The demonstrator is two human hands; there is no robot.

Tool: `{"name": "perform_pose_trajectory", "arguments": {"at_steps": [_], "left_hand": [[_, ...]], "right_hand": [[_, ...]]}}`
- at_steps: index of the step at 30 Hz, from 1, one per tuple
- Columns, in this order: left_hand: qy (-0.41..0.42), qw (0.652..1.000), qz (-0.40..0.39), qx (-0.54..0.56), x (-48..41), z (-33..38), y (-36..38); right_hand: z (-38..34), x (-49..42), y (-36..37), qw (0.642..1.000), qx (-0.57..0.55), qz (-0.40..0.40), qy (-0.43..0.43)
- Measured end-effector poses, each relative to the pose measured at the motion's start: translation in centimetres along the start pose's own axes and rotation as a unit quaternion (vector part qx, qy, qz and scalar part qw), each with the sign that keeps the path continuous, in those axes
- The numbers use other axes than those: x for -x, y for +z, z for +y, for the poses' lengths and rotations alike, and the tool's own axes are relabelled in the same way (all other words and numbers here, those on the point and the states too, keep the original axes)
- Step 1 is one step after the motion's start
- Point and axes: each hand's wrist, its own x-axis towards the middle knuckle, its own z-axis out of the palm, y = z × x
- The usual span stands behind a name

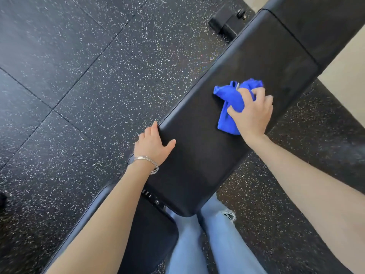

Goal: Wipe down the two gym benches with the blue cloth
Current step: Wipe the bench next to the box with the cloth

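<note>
A black padded gym bench (199, 155) runs diagonally from bottom centre to upper right. On its pad lies a crumpled blue cloth (230, 103), and my right hand (251, 113) grips it with curled fingers, pressing it onto the pad. My left hand (153, 144) holds the pad's left edge, fingers wrapped over the side and thumb lying on top; thin silver bangles circle that wrist. A second black pad (150, 234), the seat section, lies below the left forearm. Another black pad section (324, 22) continues at the upper right.
Black rubber floor tiles (88, 86) with white speckles surround the bench. A black metal bench foot (225, 24) with a bolt stands at the top. Pale flooring (347, 80) shows at the right. My legs in light blue jeans (197, 246) stand at the bench's near end.
</note>
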Motion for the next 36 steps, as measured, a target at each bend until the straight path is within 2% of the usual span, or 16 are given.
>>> {"name": "perform_pose_trajectory", "arguments": {"at_steps": [2,5,8,10,11,12,14,15,16,18,20,22,25,27,33,36], "left_hand": [[0.007,1.000,0.006,-0.001,-0.6,1.1,0.0],[0.008,1.000,0.014,-0.003,-1.4,2.5,-0.1],[0.020,1.000,0.019,-0.007,-1.9,3.2,-0.1],[0.029,0.999,0.017,-0.015,-2.1,3.5,-0.1],[0.032,0.999,0.018,-0.018,-2.2,3.6,-0.1],[0.033,0.999,0.021,-0.019,-2.3,3.7,-0.1],[0.033,0.999,0.023,-0.022,-2.6,4.2,-0.1],[0.032,0.999,0.024,-0.021,-2.7,4.5,0.0],[0.035,0.999,0.026,-0.018,-3.0,4.8,0.0],[0.045,0.998,0.030,-0.012,-3.6,5.7,-0.1],[0.054,0.998,0.035,-0.009,-4.1,6.5,-0.1],[0.065,0.997,0.041,-0.007,-4.4,7.1,-0.1],[0.073,0.996,0.050,-0.018,-4.5,7.3,-0.1],[0.076,0.995,0.056,-0.026,-4.5,7.3,0.0],[0.067,0.995,0.062,-0.032,-4.7,7.6,0.2],[0.051,0.996,0.059,-0.032,-4.8,8.2,0.2]], "right_hand": [[0.5,4.8,0.4,1.000,-0.011,0.022,0.000],[-1.0,8.9,1.0,0.987,0.022,0.025,-0.154],[-0.3,4.9,0.8,0.916,0.008,0.045,-0.398],[1.9,1.5,0.3,0.877,0.026,0.041,-0.478],[3.1,0.6,0.2,0.893,0.036,0.044,-0.447],[3.8,0.3,0.3,0.932,0.030,0.047,-0.359],[3.6,0.9,0.1,0.997,-0.011,0.060,-0.047],[2.9,1.8,0.1,0.993,-0.034,0.058,0.093],[2.2,3.2,0.2,0.985,-0.038,0.057,0.159],[0.9,6.8,0.4,0.995,-0.024,0.038,0.094],[0.3,11.1,0.8,0.998,-0.015,0.012,-0.054],[0.6,13.9,0.6,0.981,-0.005,-0.025,-0.193],[4.0,10.9,0.3,0.899,-0.025,0.004,-0.437],[7.2,7.0,-0.1,0.841,-0.007,0.018,-0.541],[11.1,1.4,0.1,0.875,0.006,0.030,-0.483],[10.5,3.0,0.0,0.932,-0.030,0.044,-0.358]]}}
